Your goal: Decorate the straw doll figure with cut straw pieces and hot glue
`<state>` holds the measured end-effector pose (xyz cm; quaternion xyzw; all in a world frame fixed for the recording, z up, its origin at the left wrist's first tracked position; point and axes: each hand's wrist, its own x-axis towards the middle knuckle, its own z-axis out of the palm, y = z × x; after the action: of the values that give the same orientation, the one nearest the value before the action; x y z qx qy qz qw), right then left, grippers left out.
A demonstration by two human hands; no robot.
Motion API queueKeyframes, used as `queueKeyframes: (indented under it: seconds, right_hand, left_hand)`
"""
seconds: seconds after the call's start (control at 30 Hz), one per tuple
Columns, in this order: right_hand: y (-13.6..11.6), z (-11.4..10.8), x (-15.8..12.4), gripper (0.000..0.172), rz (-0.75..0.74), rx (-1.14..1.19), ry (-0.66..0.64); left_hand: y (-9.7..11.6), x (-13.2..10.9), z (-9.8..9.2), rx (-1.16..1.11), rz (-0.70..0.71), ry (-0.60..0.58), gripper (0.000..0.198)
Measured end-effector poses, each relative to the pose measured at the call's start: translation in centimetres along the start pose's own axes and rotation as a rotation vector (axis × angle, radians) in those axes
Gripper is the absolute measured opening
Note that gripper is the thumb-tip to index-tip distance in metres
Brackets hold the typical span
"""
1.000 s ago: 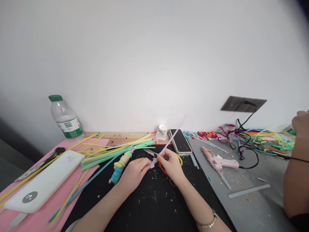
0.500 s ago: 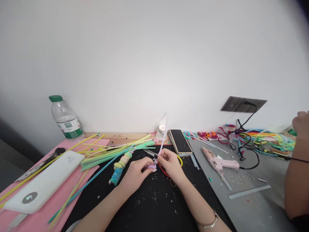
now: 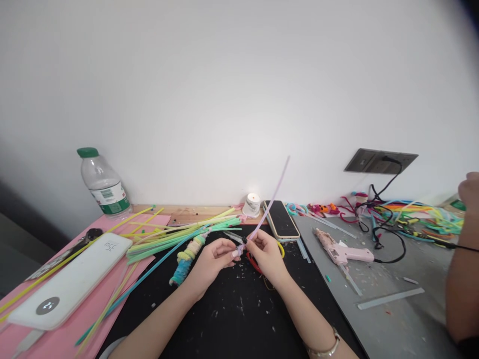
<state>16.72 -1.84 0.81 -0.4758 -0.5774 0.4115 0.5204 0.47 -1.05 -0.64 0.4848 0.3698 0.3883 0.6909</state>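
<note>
My left hand (image 3: 215, 262) and my right hand (image 3: 266, 253) meet over the black mat (image 3: 232, 319), both closed on a lilac pipe cleaner (image 3: 275, 192). Its long free end rises to the upper right, past the phone. The lower end is bunched between my fingertips, partly hidden by them. Red-and-yellow-handled scissors (image 3: 281, 250) lie under my right hand, mostly covered. Left of my left hand is a fuzzy blue, yellow and pink wound piece (image 3: 186, 258), beside a bundle of green and yellow pipe cleaners (image 3: 157, 248).
A phone (image 3: 281, 221) and a small white cup (image 3: 252, 205) stand behind my hands. On the right are a pink glue gun (image 3: 342, 252), glue sticks (image 3: 391, 298) and another person's arm (image 3: 464, 269). A power bank (image 3: 71, 281) and a bottle (image 3: 106, 184) are at left.
The free end of the lilac pipe cleaner has swung from nearly upright to a lean toward the right. My fingers have shifted slightly around its bunched lower end.
</note>
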Motion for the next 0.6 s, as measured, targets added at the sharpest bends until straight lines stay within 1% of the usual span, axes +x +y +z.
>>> queueKeyframes:
  seconds: [0.17, 0.27, 0.33, 0.47, 0.6]
  right_hand:
    - [0.02, -0.04, 0.00, 0.015, -0.007, 0.015, 0.009]
    - [0.11, -0.03, 0.00, 0.014, 0.001, 0.017, 0.013]
    - [0.18, 0.00, -0.03, 0.014, -0.004, 0.010, 0.012]
    - [0.18, 0.05, -0.11, 0.012, -0.018, -0.013, 0.000]
    - [0.04, 0.04, -0.19, 0.013, -0.025, -0.022, -0.020]
  left_hand:
    - [0.03, -0.14, 0.01, -0.187, -0.058, -0.046, 0.024]
    - [-0.07, -0.04, -0.10, -0.203, -0.085, -0.042, 0.025]
    - [-0.15, 0.06, -0.16, -0.165, -0.080, -0.016, 0.025]
    - [-0.13, 0.20, -0.07, -0.002, -0.030, 0.042, 0.027]
    - [0.17, 0.13, 0.26, 0.119, 0.027, 0.029, 0.029]
